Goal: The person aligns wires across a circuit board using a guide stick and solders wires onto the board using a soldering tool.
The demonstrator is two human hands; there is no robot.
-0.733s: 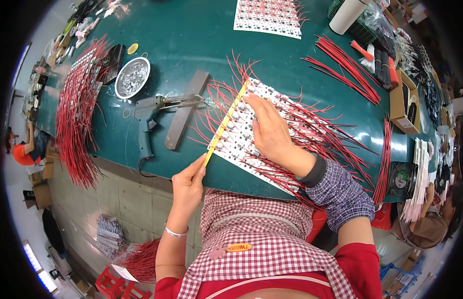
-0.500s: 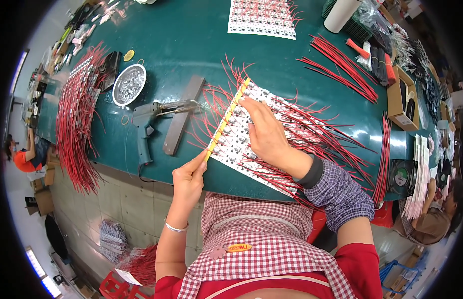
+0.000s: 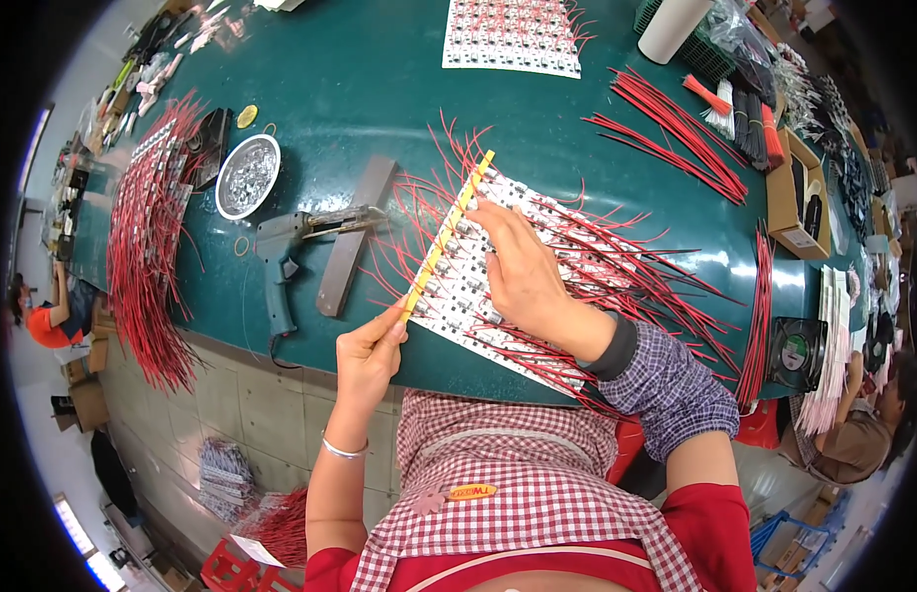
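My left hand [image 3: 370,353] pinches the lower end of a flat yellow strip [image 3: 445,243] between thumb and fingers. The strip lies slantwise across the left edge of a white circuit board panel [image 3: 513,347], which carries rows of small dark parts. Resting on that panel is my right hand [image 3: 526,276], its fingers stretched out and their tips at the strip. Thin red wires stick out past the strip on the left. More red and black wires [image 3: 666,276] fan out to the right, partly under my right hand and wrist.
Left of the panel lie a grey bar [image 3: 355,247] and a teal glue gun [image 3: 279,259]. Beyond are a white bowl [image 3: 248,178] of shiny bits and a wired board stack [image 3: 148,257]. Another panel [image 3: 513,37], red wire bundles [image 3: 676,133], a carton [image 3: 799,197] and a fan [image 3: 798,353] surround the right side.
The strip now shows as an unbroken yellow band, where wires crossed over it before. Both hands keep nearly the same place, and the whole view has shifted slightly.
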